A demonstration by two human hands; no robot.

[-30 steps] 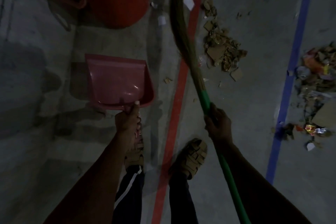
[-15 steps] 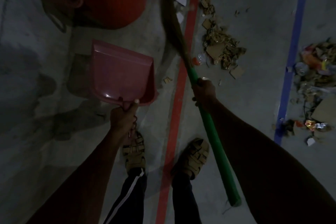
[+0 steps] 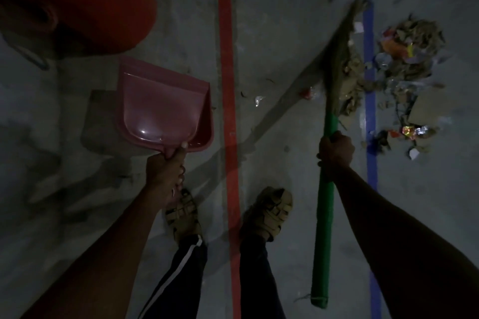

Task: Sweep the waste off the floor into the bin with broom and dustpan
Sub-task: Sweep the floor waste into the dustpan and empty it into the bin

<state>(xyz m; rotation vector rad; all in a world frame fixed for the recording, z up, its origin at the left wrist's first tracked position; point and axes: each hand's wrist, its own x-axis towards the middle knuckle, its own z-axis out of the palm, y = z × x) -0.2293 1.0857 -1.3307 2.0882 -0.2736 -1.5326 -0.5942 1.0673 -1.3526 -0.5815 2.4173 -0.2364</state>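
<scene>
My left hand grips the handle of a pink dustpan, held above the floor left of a red floor line. Its pan looks empty. My right hand grips the green handle of a broom. The straw bristles reach up and right to the waste pile, a heap of cardboard scraps, paper and wrappers lying on a blue floor line. A red bin stands at the top left.
My sandalled feet stand either side of the red line on the grey concrete floor. A few small scraps lie between the two lines. A dark handle hangs at the bin's left side.
The broom has swung right, pushing the cardboard scraps from beside the red line over to the pile at the blue line. The view has shifted right. The dustpan stays in my left hand.
</scene>
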